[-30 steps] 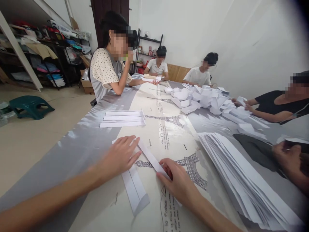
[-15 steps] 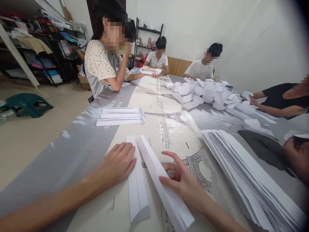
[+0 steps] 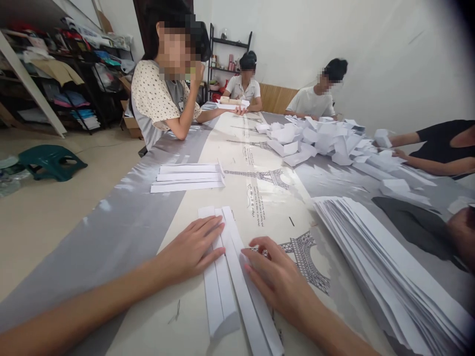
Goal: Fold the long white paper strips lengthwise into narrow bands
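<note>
A long white paper sheet (image 3: 237, 282) with both long sides folded inward lies on the table in front of me. My left hand (image 3: 193, 247) lies flat on its left flap, fingers stretched out. My right hand (image 3: 274, 277) presses the right flap down with its fingers spread and slightly curled. Neither hand grips anything.
A thick fanned stack of white sheets (image 3: 386, 267) lies to the right. Several folded strips (image 3: 187, 177) sit further ahead on the left. A heap of folded paper boxes (image 3: 319, 141) is mid-table. Several other people sit around the table (image 3: 122, 217), which has an Eiffel Tower cloth. A green stool (image 3: 48, 160) stands on the floor.
The right flap, lifted half a second ago, now lies folded flat on the sheet. My right hand moved in and pressed it down. My left hand stayed on the left flap.
</note>
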The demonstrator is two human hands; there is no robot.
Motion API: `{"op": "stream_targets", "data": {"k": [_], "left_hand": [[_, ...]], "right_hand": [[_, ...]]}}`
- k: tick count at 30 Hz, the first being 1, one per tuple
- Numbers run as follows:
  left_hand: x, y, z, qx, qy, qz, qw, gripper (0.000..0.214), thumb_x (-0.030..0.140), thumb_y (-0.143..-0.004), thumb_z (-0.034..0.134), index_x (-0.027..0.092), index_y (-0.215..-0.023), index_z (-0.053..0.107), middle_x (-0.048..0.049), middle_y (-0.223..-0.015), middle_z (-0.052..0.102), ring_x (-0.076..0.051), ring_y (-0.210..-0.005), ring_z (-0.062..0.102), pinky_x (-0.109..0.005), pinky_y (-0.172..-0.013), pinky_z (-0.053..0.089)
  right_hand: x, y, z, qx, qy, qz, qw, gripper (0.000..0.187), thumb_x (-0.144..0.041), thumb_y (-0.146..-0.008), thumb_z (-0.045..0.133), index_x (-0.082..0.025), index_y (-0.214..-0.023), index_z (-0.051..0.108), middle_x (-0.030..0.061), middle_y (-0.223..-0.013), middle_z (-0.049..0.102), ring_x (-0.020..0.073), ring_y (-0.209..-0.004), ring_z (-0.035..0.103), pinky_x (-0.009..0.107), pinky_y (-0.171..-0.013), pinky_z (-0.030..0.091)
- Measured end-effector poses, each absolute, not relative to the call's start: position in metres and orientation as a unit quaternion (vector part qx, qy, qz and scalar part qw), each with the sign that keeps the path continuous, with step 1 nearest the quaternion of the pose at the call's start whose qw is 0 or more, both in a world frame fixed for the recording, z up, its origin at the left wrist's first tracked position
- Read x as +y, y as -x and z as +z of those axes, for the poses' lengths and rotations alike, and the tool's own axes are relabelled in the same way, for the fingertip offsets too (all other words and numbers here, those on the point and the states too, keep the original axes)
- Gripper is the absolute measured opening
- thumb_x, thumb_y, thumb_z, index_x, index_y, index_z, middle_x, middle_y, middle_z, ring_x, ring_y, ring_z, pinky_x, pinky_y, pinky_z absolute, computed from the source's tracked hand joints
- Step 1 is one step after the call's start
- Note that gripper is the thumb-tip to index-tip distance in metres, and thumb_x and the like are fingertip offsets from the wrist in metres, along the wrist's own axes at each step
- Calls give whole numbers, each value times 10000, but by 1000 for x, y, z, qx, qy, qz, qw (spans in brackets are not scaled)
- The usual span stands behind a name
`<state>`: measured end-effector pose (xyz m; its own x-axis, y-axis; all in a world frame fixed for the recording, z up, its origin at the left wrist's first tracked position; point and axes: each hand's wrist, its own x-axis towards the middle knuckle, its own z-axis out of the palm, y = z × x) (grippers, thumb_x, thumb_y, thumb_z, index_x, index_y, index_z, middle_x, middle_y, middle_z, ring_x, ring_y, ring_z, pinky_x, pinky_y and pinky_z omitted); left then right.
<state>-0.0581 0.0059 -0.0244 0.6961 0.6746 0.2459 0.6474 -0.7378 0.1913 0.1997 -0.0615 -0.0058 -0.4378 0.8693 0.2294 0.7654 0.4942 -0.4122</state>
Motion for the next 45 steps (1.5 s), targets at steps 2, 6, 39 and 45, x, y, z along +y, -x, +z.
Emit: {"op": "stream_targets", "data": {"k": [2,6,39,45], "left_hand": [[6,57,-25,368,-914,161,51,562,530,-1057,433,174,-1488,484,-129,-1570,454,-298,-1446,418,-475,-1163,412],[6,55,-26,385,-904,179,59,538,549,-1035,475,190,-1430,540,-140,-1573,440,-306,-1452,405,-479,-1161,411],[22,52,-26,343,-926,158,18,553,430,-1076,379,78,-1500,418,-205,-1578,419,-323,-1479,382,-482,-1180,407],[21,50,-26,334,-931,148,17,510,401,-1086,351,73,-1459,466,-206,-1559,446,-317,-1472,396,-491,-1190,393]], "right_hand": [[-55,-200,-8,-865,439,113,216,350,-289,-1048,474,-218,-1379,562,138,-1485,507,295,-1307,545,494,-1033,529],[-48,-193,-15,-901,378,118,177,598,-356,-1015,565,-187,-1553,367,135,-1619,387,289,-1508,334,530,-1217,359],[-36,-164,-17,-871,461,74,152,556,-434,-1004,534,-166,-1484,451,142,-1591,429,327,-1435,417,563,-1152,394],[-35,-164,-18,-870,459,81,162,540,-437,-1011,528,-161,-1471,468,142,-1586,437,323,-1428,415,549,-1152,384]]}}
